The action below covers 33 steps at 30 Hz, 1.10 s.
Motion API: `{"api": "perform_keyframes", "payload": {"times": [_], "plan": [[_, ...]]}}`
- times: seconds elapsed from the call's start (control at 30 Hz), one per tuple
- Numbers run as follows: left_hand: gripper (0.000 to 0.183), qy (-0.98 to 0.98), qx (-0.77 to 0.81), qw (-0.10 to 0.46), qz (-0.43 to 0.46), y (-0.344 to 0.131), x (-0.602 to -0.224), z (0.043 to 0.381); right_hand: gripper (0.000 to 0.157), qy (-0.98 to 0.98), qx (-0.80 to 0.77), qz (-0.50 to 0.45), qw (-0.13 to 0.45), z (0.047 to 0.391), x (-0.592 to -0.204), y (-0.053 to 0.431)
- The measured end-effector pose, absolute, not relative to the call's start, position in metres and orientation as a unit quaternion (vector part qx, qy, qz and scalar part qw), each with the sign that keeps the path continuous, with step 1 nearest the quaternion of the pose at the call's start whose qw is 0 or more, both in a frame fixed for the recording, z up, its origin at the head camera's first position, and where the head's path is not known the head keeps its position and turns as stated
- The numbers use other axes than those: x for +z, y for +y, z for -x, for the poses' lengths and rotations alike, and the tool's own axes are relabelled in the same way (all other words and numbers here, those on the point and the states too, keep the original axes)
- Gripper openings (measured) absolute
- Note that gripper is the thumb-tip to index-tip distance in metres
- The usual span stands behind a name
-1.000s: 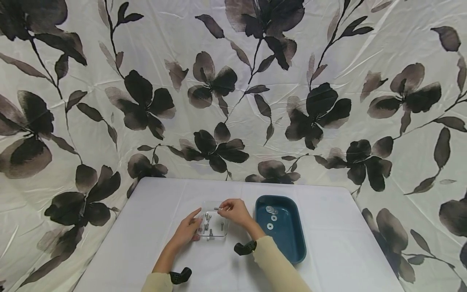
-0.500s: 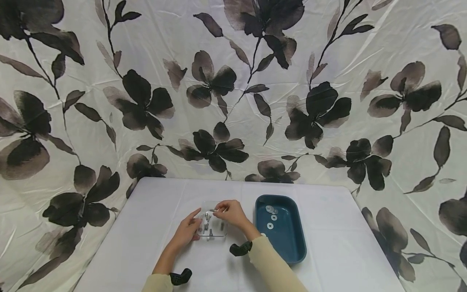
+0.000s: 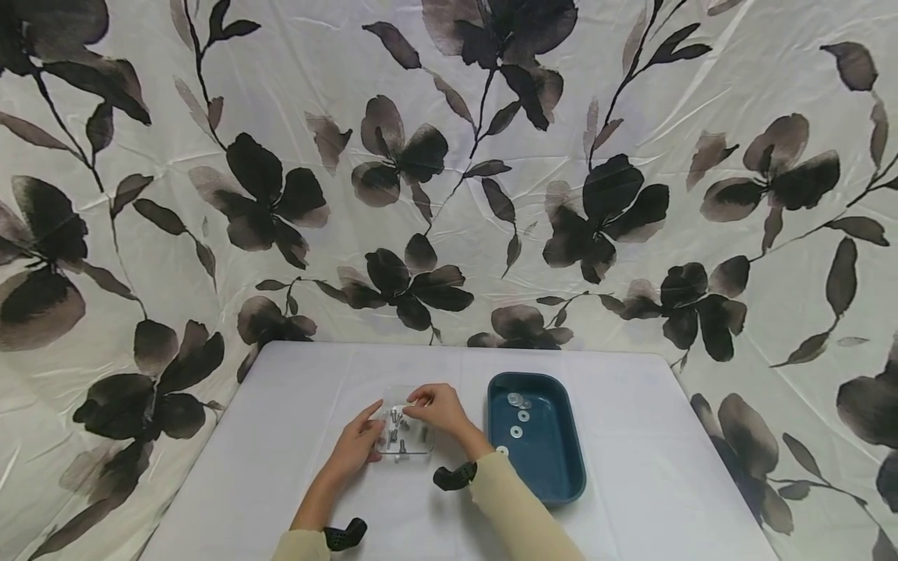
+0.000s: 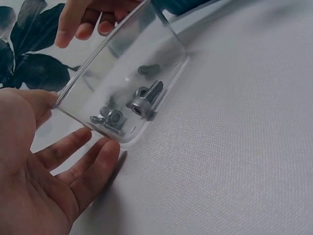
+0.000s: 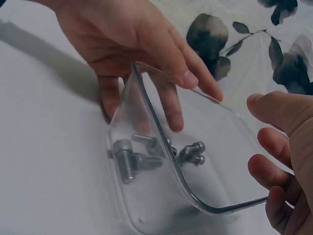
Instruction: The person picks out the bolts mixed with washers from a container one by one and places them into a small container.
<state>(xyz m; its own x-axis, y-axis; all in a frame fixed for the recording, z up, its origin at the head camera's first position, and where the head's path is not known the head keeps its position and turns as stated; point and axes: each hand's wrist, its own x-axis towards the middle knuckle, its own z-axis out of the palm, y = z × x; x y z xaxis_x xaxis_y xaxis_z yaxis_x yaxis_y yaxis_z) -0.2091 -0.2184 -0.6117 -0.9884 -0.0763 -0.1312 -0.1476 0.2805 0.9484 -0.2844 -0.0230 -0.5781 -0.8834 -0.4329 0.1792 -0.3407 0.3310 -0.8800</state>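
Observation:
A clear plastic box (image 3: pixel 418 449) sits on the white table, holding several metal socket-head screws. In the left wrist view a larger screw (image 4: pixel 148 99) lies among smaller ones. My left hand (image 3: pixel 354 442) grips the box at its left side; in the right wrist view two of its fingers (image 5: pixel 188 78) reach over the rim, others against the outside wall. My right hand (image 3: pixel 445 411) hovers over the box's far right part. Its thumb (image 5: pixel 269 107) and fingers stand apart, loosely bent, with nothing between them.
Right of the box stands a dark blue tray (image 3: pixel 577 460) with several pale, flat washers (image 3: pixel 516 432) inside. My right forearm passes close to the tray's left wall. A floral cloth (image 3: pixel 449 195) hangs behind the table's far edge.
My right hand has moved slightly left over the box and let go of the screw it pinched, which now lies among the others. The left hand keeps its hold.

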Motion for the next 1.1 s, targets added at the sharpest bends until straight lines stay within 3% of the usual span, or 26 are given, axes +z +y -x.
{"api": "perform_keyframes", "payload": {"times": [0.67, 1.1], "plan": [[0.050, 0.800, 0.595, 0.030, 0.062, -0.218, -0.611, 0.205, 0.005, 0.803, -0.555, 0.212, 0.044, 0.280, -0.577, -0.018], [0.045, 0.810, 0.578, 0.039, 0.090, -0.235, -0.611, 0.200, 0.008, 0.826, -0.512, 0.234, 0.017, 0.286, -0.536, 0.020]]}}
